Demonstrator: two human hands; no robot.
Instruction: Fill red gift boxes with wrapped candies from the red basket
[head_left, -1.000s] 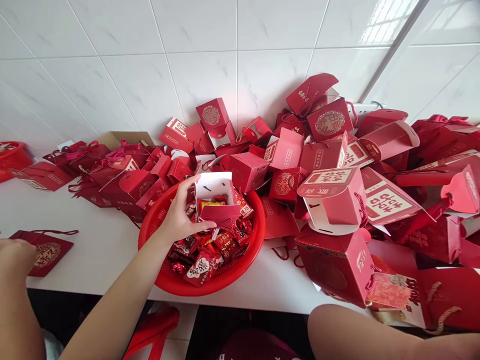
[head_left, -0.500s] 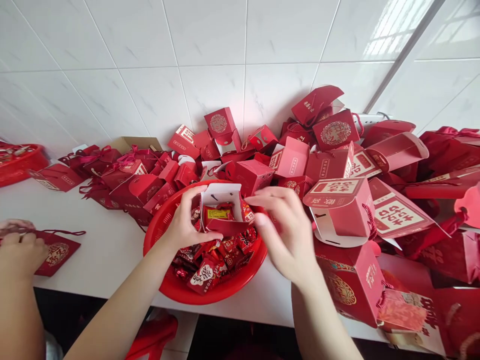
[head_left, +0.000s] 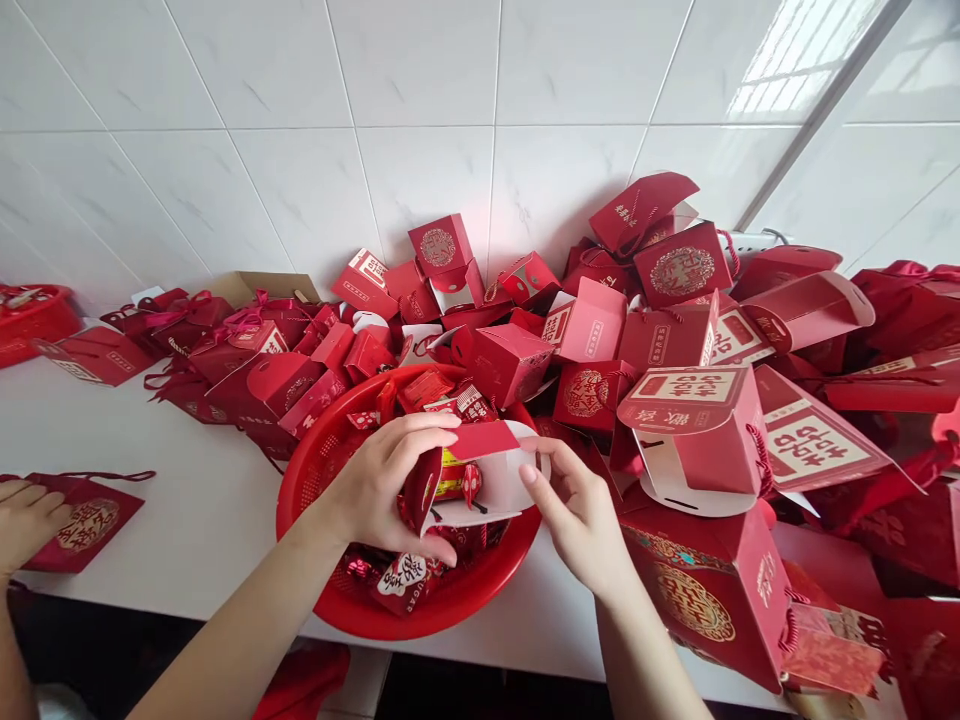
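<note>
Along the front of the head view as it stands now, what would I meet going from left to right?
Another person's hand → corded red box → left hand → open box → right hand → large gold-emblem box → orange-pink packet.

Bright solid red on the plastic basket. Dk. red outside, white inside on the open candy box; yellow & red on the candy packet within, red w/ white dots on the twist-wrapped candy. Dk. red w/ white patch & blk. characters on the sugar packet. Red w/ round gold medallion, plus teal-&-gold trim, on the large gift box. Cream panel w/ red double-happiness characters on the round-flap box. Magenta on the ribbons, tan on the cardboard. White w/ faint grey veining on the wall tiles; plain white on the surface.
</note>
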